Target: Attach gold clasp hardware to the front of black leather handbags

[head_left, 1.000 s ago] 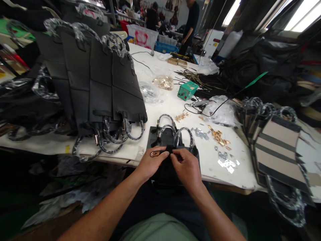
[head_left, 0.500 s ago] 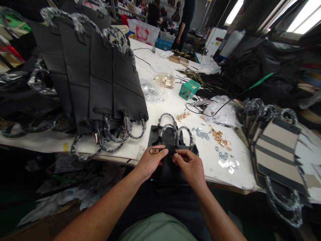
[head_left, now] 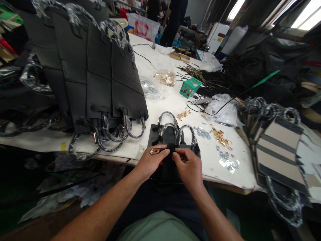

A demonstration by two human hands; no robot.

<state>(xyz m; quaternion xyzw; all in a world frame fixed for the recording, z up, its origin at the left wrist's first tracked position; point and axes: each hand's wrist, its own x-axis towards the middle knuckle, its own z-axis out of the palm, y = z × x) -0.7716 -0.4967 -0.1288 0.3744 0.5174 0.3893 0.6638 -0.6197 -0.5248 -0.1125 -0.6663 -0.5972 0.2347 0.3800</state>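
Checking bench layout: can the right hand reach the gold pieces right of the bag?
Probably yes: though busy at the black bag, the right hand has nothing tall between it and the gold pieces.

The head camera is looking forward and down over the left hand (head_left: 150,164) and right hand (head_left: 190,168) nearby, the surface (head_left: 209,160) stretching beyond.

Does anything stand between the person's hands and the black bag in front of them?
Nothing visible does: the left hand and right hand are both at the black bag. Its plastic-wrapped handles are beyond them, not in between.
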